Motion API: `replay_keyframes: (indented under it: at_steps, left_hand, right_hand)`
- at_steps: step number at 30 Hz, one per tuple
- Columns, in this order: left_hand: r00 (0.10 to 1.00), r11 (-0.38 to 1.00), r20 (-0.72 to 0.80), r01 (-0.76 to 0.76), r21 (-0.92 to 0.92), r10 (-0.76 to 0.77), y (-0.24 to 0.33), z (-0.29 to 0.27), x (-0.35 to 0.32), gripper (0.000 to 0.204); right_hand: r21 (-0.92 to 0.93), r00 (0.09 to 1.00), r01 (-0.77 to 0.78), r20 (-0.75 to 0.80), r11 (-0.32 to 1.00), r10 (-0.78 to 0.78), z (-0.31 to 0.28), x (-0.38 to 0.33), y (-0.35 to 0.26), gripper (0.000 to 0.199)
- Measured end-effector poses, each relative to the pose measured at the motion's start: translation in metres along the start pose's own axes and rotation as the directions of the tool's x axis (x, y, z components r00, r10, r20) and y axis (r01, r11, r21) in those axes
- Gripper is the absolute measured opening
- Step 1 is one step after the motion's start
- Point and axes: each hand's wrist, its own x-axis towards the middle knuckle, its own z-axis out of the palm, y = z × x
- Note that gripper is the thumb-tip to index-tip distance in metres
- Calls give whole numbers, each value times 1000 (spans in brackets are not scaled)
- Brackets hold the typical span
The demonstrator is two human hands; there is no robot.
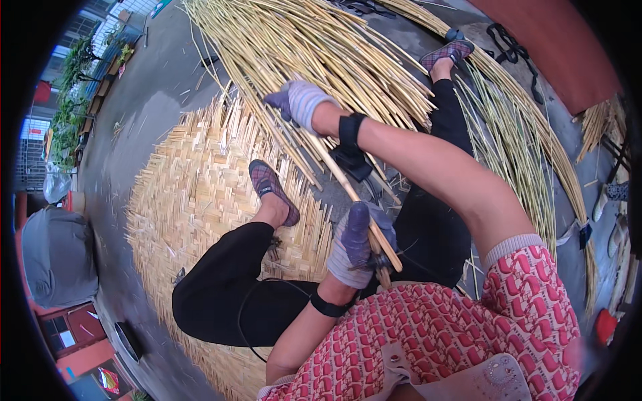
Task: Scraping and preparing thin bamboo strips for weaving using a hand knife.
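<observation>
My gloved left hand (356, 240), low in the middle by my shirt, is closed round the near end of a cane stalk (342, 179). Beside that end pokes a small dark piece with a wooden-looking tip (382, 275); its kind I cannot make out. My gloved right hand (302, 105) reaches farther forward, its fingers wrapped over the same stalk. Under and beyond it spreads a large pile of long yellow stalks (334, 53). Both gloves are striped, with purple fingers. A black strap with a dark box (351, 162) sits at my right wrist.
A woven mat (194, 174) with ragged edges lies left, under my left foot. More stalks (515, 154) and a long tied bundle (545, 130) run along the right. A grey-covered object (59, 257) and potted plants (70, 120) stand at far left.
</observation>
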Motion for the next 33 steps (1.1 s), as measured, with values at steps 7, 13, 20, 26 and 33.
replay_keyframes:
  at_steps: [7, 13, 20, 26, 33]
  left_hand:
    - [986, 970, -100, 108, -217, -132, -16, 7, -28, 55]
    - [921, 999, -386, -45, 16, 48, 20, -16, -3, 53]
    - [932, 977, -294, -204, 61, 213, 92, -57, 78, 66]
    - [849, 960, -487, -271, -68, 205, 67, -24, 176, 50]
    - [824, 915, -491, -385, -121, 282, 107, -78, 241, 58]
  right_hand:
    - [-94, 998, 67, 26, 993, -65, -4, 31, 12, 21]
    - [382, 901, -389, -32, 838, 432, -45, -12, -54, 36]
    - [542, 854, -507, 420, 670, 307, -90, -88, -39, 36]
    - [63, 845, -439, 367, 896, 388, -86, -165, -34, 37]
    - [-328, 724, -396, 464, 858, 511, -148, -397, -37, 34]
